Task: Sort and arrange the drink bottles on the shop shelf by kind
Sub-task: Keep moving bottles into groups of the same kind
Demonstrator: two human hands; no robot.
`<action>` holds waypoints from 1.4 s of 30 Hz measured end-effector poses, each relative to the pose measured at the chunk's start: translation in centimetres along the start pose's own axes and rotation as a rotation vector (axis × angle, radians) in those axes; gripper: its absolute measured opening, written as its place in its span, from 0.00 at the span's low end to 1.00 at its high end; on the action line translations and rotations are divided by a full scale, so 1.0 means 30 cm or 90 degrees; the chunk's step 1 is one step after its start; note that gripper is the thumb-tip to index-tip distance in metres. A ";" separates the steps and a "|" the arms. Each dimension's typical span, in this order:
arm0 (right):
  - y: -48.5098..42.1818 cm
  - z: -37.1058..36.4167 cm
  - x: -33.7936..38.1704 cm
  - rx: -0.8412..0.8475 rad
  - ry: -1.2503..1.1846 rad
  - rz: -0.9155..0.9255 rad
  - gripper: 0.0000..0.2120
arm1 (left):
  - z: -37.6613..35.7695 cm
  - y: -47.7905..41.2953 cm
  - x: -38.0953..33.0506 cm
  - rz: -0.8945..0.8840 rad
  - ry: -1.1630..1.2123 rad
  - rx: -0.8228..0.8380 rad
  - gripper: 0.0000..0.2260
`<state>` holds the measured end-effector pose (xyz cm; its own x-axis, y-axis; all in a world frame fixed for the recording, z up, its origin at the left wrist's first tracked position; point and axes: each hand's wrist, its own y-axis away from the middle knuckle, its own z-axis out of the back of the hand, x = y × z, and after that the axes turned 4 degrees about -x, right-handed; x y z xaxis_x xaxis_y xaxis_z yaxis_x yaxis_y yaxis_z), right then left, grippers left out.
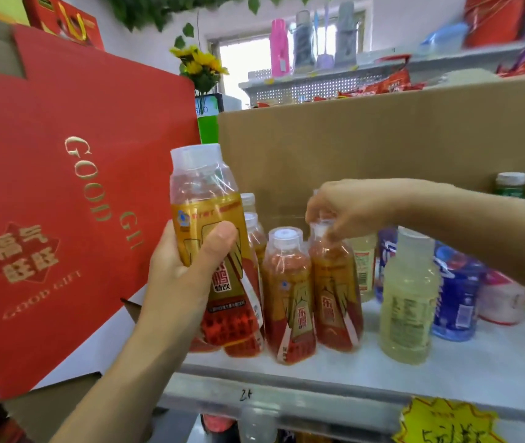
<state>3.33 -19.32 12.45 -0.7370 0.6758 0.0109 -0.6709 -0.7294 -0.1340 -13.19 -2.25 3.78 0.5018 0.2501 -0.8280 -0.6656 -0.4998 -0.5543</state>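
My left hand [181, 270] grips one gold bottle [210, 251]; my right hand [347, 209] pinches the cap [323, 227] of a standing bottle [334, 282]. A careless tug could topple the neighbour bottle [288, 292] just beside it.

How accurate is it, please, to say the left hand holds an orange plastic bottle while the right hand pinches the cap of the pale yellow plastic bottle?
Not quite: in the head view the right hand pinches the cap of a standing orange plastic bottle, not the pale yellow one.
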 end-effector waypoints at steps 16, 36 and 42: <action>0.064 0.220 0.117 -0.102 -0.492 0.235 0.17 | -0.109 -0.095 -0.113 -0.020 -0.063 0.068 0.23; 0.309 -0.012 -0.028 -0.254 -0.360 0.006 0.27 | -0.268 -0.313 0.055 -0.351 -0.852 0.533 0.43; 0.257 -0.174 0.029 -0.215 -0.293 -0.033 0.29 | -0.353 -0.397 0.102 -0.332 -0.872 0.506 0.43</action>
<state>-2.07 -23.79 6.24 -0.7144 0.5390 0.4463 -0.6994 -0.5713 -0.4296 2.13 -4.32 8.74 0.2084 0.9509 0.2290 -0.9056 0.2760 -0.3220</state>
